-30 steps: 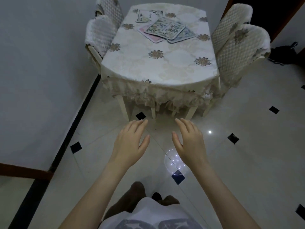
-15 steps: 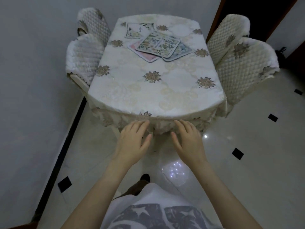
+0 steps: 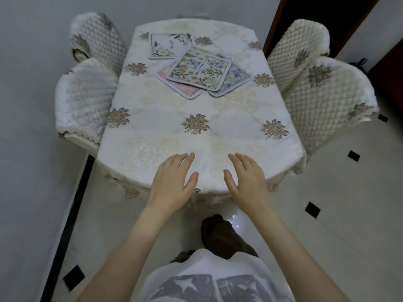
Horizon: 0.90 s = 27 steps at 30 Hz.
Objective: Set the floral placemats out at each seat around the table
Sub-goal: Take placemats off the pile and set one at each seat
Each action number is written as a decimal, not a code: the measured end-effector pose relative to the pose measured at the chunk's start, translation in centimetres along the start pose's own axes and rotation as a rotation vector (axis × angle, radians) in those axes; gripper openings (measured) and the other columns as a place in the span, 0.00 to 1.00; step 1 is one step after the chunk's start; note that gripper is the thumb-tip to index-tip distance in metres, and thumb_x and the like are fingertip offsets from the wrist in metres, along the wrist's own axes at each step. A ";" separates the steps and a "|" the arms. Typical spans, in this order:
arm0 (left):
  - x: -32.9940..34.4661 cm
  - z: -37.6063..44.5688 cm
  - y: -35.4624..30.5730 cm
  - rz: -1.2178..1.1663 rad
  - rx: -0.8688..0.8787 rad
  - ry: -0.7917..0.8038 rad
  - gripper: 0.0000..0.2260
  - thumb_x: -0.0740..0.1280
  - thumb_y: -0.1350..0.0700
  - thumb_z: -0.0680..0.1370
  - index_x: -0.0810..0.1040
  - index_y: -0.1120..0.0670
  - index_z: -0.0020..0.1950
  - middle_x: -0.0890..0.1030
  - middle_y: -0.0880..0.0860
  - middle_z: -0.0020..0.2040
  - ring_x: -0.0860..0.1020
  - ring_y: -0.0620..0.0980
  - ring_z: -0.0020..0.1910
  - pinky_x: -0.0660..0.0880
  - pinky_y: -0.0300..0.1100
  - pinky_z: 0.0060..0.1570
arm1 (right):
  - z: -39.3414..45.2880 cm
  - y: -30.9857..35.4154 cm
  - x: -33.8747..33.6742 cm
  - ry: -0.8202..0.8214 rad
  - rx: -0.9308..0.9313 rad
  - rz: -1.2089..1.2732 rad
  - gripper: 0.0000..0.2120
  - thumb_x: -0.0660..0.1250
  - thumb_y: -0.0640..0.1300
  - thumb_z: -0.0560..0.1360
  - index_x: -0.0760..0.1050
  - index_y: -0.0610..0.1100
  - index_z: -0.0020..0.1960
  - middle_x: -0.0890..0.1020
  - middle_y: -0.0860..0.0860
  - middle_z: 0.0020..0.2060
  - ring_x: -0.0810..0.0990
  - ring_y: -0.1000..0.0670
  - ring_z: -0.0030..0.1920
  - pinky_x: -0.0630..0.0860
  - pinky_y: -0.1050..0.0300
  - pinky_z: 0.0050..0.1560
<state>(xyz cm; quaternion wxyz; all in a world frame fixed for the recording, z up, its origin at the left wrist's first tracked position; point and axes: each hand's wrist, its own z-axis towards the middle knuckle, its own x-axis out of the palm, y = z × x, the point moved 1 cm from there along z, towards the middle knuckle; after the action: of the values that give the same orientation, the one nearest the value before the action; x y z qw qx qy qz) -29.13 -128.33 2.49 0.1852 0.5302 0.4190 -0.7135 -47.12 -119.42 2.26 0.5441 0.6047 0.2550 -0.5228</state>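
Several floral placemats lie at the far end of the table [image 3: 152,131]. A green floral placemat [image 3: 199,68] tops an overlapping pile, over a pink one [image 3: 185,89] and a blue one [image 3: 234,78]. A white floral placemat [image 3: 169,45] lies apart behind them. My left hand [image 3: 172,182] and my right hand [image 3: 247,179] hover palm down over the table's near edge, fingers apart, holding nothing, well short of the mats.
Two quilted chairs [image 3: 87,97] stand along the left side and two more [image 3: 322,99] along the right. A grey wall runs on the left, a dark doorway [image 3: 322,16] at the back right. Glossy tiled floor [image 3: 338,214] surrounds the table.
I have walked up to the table; it has come much closer and my hands now reach over its near edge instead of hanging above the floor.
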 end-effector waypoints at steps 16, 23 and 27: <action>3.1 20.7 0.0 -0.005 -0.073 0.018 0.23 0.53 0.45 0.78 0.69 0.54 0.69 0.76 0.53 0.64 0.72 0.53 0.64 0.69 0.49 0.62 | 21.6 -7.7 1.4 0.132 -0.070 0.024 0.22 0.57 0.51 0.79 0.67 0.43 0.70 0.73 0.44 0.67 0.69 0.43 0.69 0.67 0.44 0.67; 3.5 28.5 0.9 -0.019 -0.047 0.038 0.22 0.56 0.48 0.78 0.68 0.54 0.70 0.74 0.52 0.66 0.70 0.52 0.66 0.69 0.49 0.64 | 29.1 -8.7 2.1 0.132 -0.102 0.024 0.21 0.58 0.50 0.79 0.68 0.43 0.69 0.74 0.44 0.66 0.70 0.42 0.68 0.68 0.44 0.65; 3.9 33.3 2.8 -0.007 -0.026 0.064 0.21 0.57 0.49 0.79 0.66 0.54 0.72 0.73 0.52 0.68 0.68 0.51 0.68 0.66 0.48 0.66 | 33.7 -8.5 3.4 0.124 -0.097 0.023 0.21 0.58 0.49 0.79 0.69 0.41 0.68 0.75 0.43 0.65 0.71 0.42 0.67 0.70 0.43 0.63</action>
<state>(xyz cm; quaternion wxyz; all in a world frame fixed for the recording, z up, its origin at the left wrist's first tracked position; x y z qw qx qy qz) -48.59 -155.75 0.70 0.1762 0.5490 0.4358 -0.6911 -65.39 -149.15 0.52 0.5616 0.6119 0.3064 -0.4651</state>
